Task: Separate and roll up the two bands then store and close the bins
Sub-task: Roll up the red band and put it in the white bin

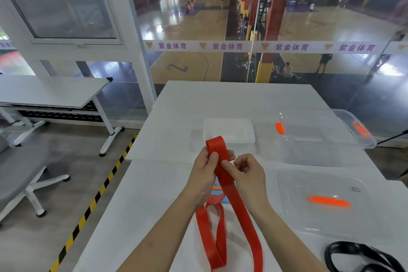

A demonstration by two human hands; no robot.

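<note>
Red band (237, 205) trails in long loops over the white table (167, 183) toward the camera, and its upper end is folded over and raised between both hands. The left hand (204, 170) grips the fold with its thumb across it, and the right hand (249, 174), fingers curled, pinches the strap just beside. The black band (362, 256) lies well apart at the near right.

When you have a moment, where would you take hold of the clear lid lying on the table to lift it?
Probably by the orange handle in its middle, coming down from above. The lid lies flat on the table, so its thin rim leaves little to get under, and the handle sits central, which should keep it level.
</note>
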